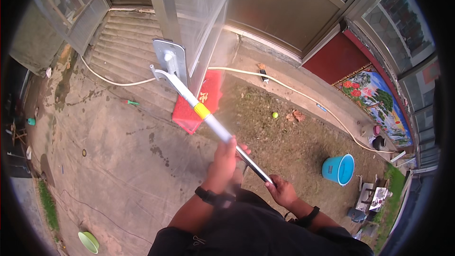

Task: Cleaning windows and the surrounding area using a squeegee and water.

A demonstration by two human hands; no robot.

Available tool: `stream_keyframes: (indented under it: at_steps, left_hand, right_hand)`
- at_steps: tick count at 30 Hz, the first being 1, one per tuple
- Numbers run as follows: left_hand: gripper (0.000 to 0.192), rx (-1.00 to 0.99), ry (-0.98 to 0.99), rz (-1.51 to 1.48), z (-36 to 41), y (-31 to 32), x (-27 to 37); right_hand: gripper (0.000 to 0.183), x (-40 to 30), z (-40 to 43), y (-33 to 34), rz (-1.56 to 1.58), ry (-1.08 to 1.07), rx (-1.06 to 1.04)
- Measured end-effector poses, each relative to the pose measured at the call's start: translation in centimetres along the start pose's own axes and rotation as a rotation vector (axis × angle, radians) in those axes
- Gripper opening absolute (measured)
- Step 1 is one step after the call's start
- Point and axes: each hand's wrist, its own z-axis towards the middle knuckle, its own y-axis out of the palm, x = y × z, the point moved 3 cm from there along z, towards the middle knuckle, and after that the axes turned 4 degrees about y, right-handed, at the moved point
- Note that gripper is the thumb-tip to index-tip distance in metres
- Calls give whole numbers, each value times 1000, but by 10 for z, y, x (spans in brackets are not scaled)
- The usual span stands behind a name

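Both of my hands hold a long telescopic pole of a flat cleaning mop (220, 128), with a yellow collar partway along and a bare metal lower section. My left hand (224, 160) grips the middle of the pole, and the fingers show on its far side. At the pole's lower end, my right hand (282, 191) is closed around the metal. The rectangular mop head (171, 58) is up by the metal post and glassy panel (202, 17); I cannot tell whether it touches them. Below lies a red mat (209, 103) with a yellow character, partly covered by the pole.
A blue bucket (337, 170) stands on the soil at the right. A pale hose (302, 92) crosses the yard and step. Concrete steps (124, 42) rise at the upper left. A tennis ball (275, 115), green-handled tool (132, 103) and green basin (88, 242) lie around.
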Motion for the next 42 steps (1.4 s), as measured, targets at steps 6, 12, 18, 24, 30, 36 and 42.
stream_keyframes:
  at_steps: [6,12,18,24,30,36,42]
  left_hand:
    - [31,10,-148,-16,22,-13,-47]
    - [27,19,-85,-32,17,20,-13]
    - [33,-131,296,73,-5,76,79]
    - [30,-41,127,80,15,45,28]
    - [29,111,-235,-3,4,-8,-61]
    - [29,207,-146,-115,-40,-38,-39]
    - [28,492,65,-10,-108,-121,12]
  right_hand:
    - [37,18,15,-1,-28,125,-98]
    - [36,12,22,-42,-65,-22,1]
    - [34,-3,29,-80,160,-239,85]
    - [39,26,39,-58,2,-149,-62]
    - [43,27,18,-54,-167,8,-210]
    - [44,28,23,-42,-170,-228,-316]
    - [53,39,49,-10,-302,-257,-480]
